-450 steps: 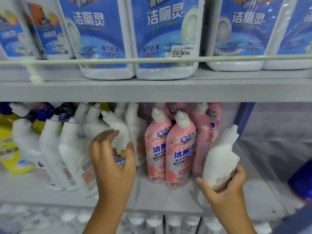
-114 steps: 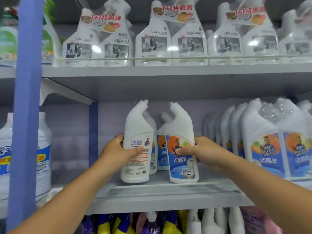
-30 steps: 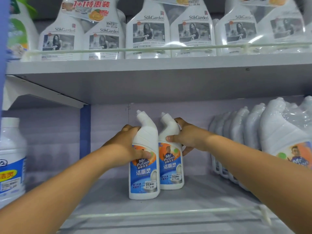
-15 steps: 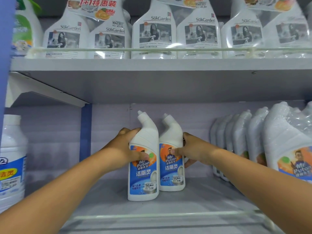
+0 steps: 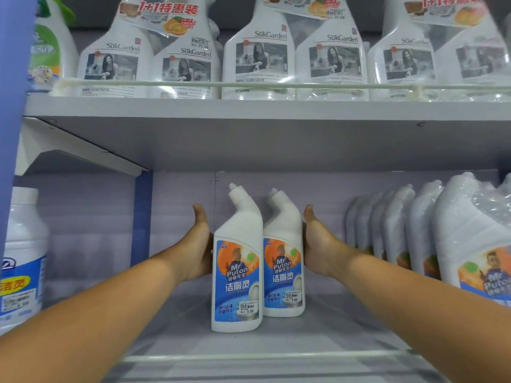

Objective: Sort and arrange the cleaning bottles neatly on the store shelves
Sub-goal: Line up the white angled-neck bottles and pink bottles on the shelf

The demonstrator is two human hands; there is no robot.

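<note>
Two white angled-neck toilet-cleaner bottles with blue and orange labels stand upright, touching side by side, in the middle of the grey shelf. The left bottle stands slightly nearer me than the right bottle. My left hand lies flat against the left bottle's outer side, fingers straight and pointing to the back wall. My right hand lies flat against the right bottle's outer side in the same way. Neither hand wraps around a bottle.
A row of several shrink-wrapped bottles of the same brand fills the shelf's right side. A big white bottle stands at the far left beyond a blue upright. Spray bottles line the upper shelf. A thin rail runs along the front edge.
Both hands have let go of their grips and now lie flat on the bottles' outer sides. The two bottles stand closer together, labels facing forward.
</note>
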